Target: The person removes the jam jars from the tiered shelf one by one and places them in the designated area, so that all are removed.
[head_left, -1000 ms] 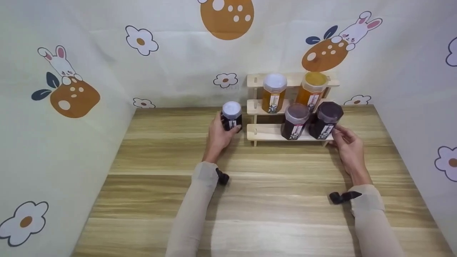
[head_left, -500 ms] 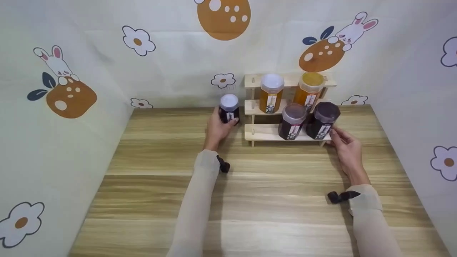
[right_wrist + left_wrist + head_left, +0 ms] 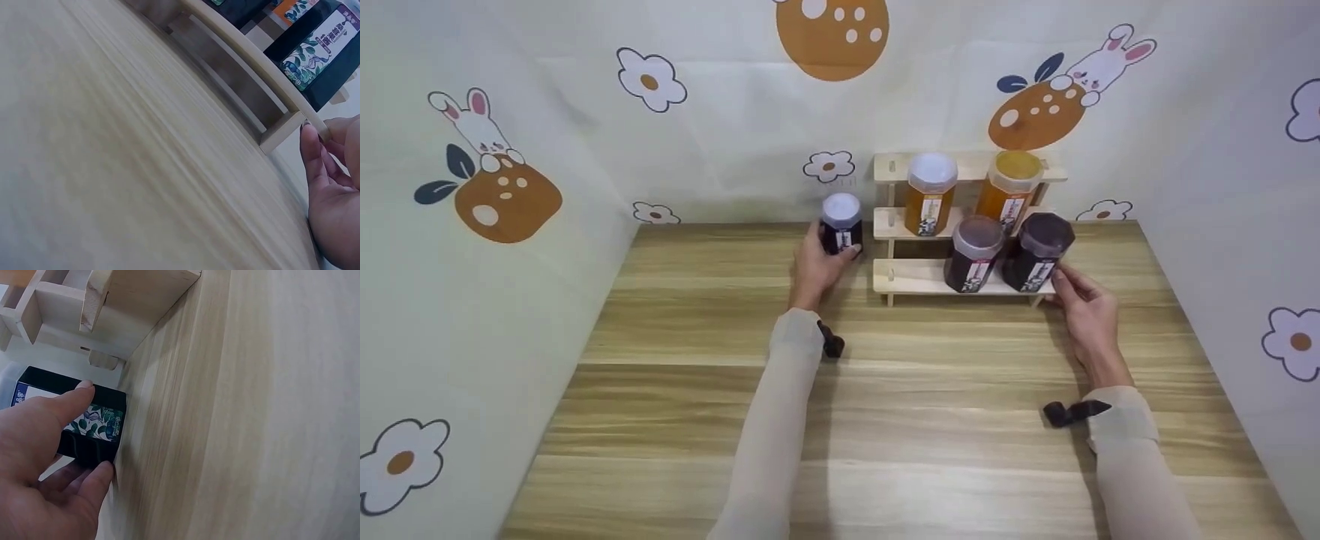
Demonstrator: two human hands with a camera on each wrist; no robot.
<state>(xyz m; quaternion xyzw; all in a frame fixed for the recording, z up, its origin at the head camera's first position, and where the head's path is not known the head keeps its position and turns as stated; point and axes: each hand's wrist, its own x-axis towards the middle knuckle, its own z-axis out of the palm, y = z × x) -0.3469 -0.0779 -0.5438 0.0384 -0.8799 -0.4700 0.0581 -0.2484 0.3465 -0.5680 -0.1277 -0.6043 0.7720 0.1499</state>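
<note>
My left hand grips a dark jar with a white lid just left of a stepped wooden rack. In the left wrist view, thumb and fingers curl round the jar, its base close to the table. On the rack's lowest shelf stand two dark jars, a paler-lidded one and a dark-lidded one. Behind them are two amber jars, one white-lidded and one yellow-lidded. My right hand pinches the right end of the lowest shelf.
The rack stands near the back edge of the wood-grain table. Behind it rises a pale cloth backdrop printed with rabbits, oranges and flowers, and more of it closes both sides. Black wrist cameras sit on both cuffs.
My left hand has moved the white-lidded dark jar back toward the backdrop, alongside the rack. My right hand has stayed at the shelf's end.
</note>
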